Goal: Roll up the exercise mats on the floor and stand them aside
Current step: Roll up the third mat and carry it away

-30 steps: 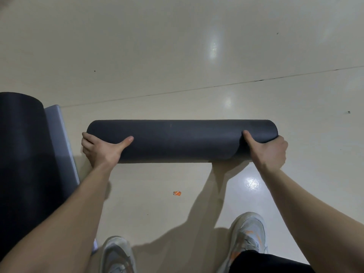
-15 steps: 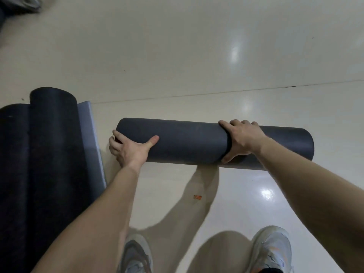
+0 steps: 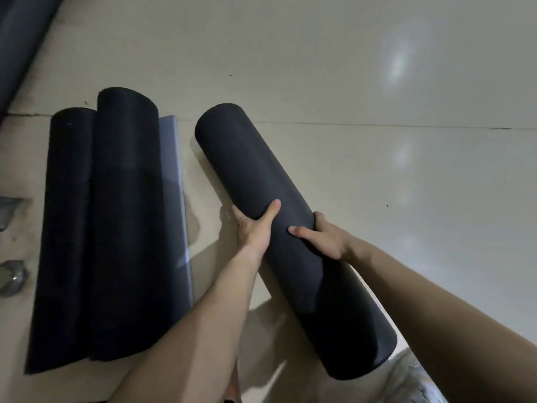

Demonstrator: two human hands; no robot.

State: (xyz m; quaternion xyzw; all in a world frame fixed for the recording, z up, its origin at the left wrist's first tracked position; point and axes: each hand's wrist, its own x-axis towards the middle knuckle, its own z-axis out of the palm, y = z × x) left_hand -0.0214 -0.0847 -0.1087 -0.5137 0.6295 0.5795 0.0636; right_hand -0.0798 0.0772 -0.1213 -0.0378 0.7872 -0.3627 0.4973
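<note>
A dark rolled mat (image 3: 241, 158) is lifted off the pale floor, slanting from upper left down to lower right. My left hand (image 3: 255, 228) grips it from the left side near the middle, thumb on top. My right hand (image 3: 322, 237) clasps it from the right, just beside the left hand. Two other dark rolled mats (image 3: 125, 199) (image 3: 66, 216) lie side by side on the floor to the left, resting on a flat grey mat (image 3: 174, 170).
Metal dumbbell ends (image 3: 11, 277) sit at the left edge. A dark object (image 3: 17, 39) leans in the top left corner. A floor seam (image 3: 377, 125) runs across, and my shoe (image 3: 412, 379) shows at the bottom right.
The mat lay crosswise on the floor with my hands on it, the right near its middle; now it is raised and turned lengthwise, both hands close together. The view swung left, revealing a second rolled mat.
</note>
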